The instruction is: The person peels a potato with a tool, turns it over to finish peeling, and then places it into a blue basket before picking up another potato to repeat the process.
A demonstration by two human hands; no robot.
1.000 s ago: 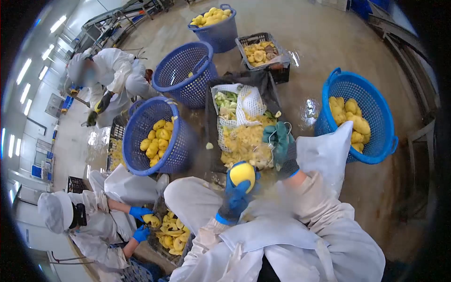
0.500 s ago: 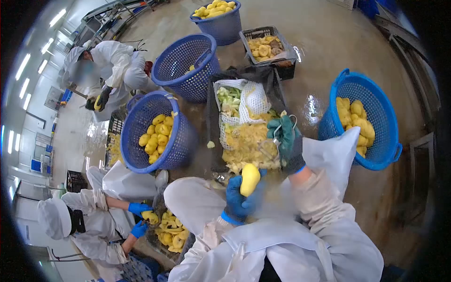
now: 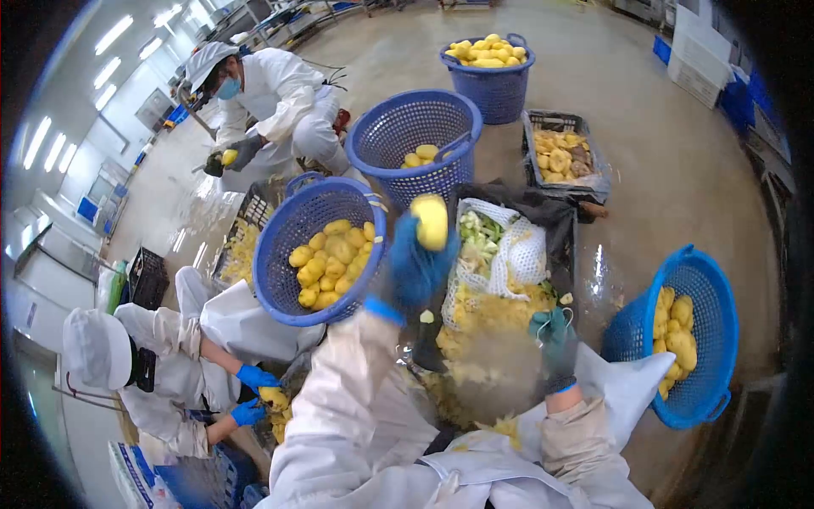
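My left hand (image 3: 417,267), in a blue glove, is raised and closed around a smooth yellow potato (image 3: 431,222), which looks peeled. It is in front of the middle purple-blue basket (image 3: 413,114) and to the right of the near-left basket (image 3: 275,216); both hold yellow potatoes. Lower right, my right hand (image 3: 553,339), in a green and dark glove, is closed on a thin metal-framed peeler (image 3: 567,316), mostly hidden by the fingers. That hand is by the right edge of a black-lined crate of peelings (image 3: 500,314) with white foam netting (image 3: 521,254). A blur covers part of the peelings.
A blue basket (image 3: 623,327) of potatoes stands at my right. Farther off are a full basket (image 3: 492,89) and a crate of cut pieces (image 3: 561,157). One co-worker (image 3: 275,106) crouches upper left; another (image 3: 161,373) works at lower left. The floor looks wet.
My left hand has lifted the potato up and away from my lap towards the baskets. The right hand has moved down and right with the peeler, apart from the potato. My view has shifted.
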